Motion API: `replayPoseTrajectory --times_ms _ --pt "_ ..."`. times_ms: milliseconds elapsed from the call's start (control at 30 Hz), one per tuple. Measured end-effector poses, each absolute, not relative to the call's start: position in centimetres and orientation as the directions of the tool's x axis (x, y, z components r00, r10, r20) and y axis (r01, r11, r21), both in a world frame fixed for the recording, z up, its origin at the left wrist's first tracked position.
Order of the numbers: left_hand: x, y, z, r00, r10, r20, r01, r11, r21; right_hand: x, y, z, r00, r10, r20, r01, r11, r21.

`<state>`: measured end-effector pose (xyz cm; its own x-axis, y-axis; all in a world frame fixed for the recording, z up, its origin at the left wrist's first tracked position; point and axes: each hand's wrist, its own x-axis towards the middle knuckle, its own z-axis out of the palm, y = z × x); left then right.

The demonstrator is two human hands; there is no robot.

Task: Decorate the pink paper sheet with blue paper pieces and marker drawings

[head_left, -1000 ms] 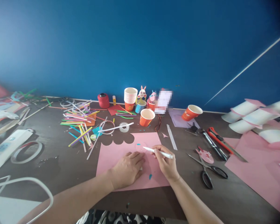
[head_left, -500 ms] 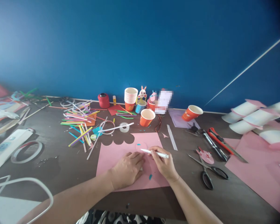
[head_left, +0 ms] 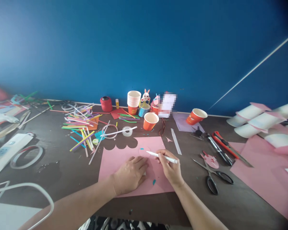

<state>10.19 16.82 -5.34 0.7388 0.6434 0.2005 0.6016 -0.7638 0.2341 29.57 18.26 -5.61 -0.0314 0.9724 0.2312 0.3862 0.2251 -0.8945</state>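
A sheet of pink paper (head_left: 120,156) with scalloped cuts along its upper left edge lies in front of me. My left hand (head_left: 131,175) presses on the sheet, its fingers close together over a small pale thing that is mostly hidden. In my right hand (head_left: 169,166) is a white pen (head_left: 163,157), pinched between thumb and fingers, its tip pointing left above the paper. Near the tip a faint rounded outline and a small blue mark (head_left: 141,149) show on the pink. Another blue mark (head_left: 154,182) is lower down, between my hands.
Scissors (head_left: 211,174), an orange cutter (head_left: 224,145) and pink sheets (head_left: 266,172) lie to the right. Paper cups (head_left: 151,121), tape (head_left: 127,131) and coloured strips (head_left: 80,121) are behind the paper. A power strip (head_left: 9,151) and white cable (head_left: 31,184) sit at left.
My right hand and the pen have shifted slightly to the right, with the pen's tip moving a little right. My left hand stays in place on the paper.
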Motion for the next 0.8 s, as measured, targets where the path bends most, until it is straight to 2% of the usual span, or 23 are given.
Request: replayPoseTrajectory --times_ms 233,433,533,600,700,800 --pt "10.2 16.7 -5.1 0.731 0.646 0.219 0.602 -0.762 0.237 30.0 18.6 -5.8 0.119 0.945 0.306 0.419 0.231 -0.878" --pt "10.1 16.7 -4.7 0.712 0.665 0.226 0.611 -0.745 0.267 30.0 18.9 -5.7 0.116 0.938 0.326 0.461 0.239 -0.854" --pt "10.0 16.8 -4.5 0.683 0.691 0.236 0.617 -0.719 0.321 30.2 19.0 -6.0 0.159 0.940 0.300 0.400 0.217 -0.891" --pt "9.7 16.9 -4.7 0.634 0.737 0.235 0.626 -0.667 0.404 30.3 18.9 -5.9 0.185 0.946 0.264 0.273 0.209 -0.939" --pt "9.3 17.2 -5.1 0.555 0.807 0.202 0.634 -0.568 0.524 30.0 18.1 -4.8 0.093 0.981 0.168 0.024 0.166 -0.986" --pt "9.1 17.4 -5.4 0.530 0.831 0.172 0.642 -0.525 0.558 29.1 16.7 -2.4 -0.164 0.984 0.073 -0.008 0.073 -0.997"
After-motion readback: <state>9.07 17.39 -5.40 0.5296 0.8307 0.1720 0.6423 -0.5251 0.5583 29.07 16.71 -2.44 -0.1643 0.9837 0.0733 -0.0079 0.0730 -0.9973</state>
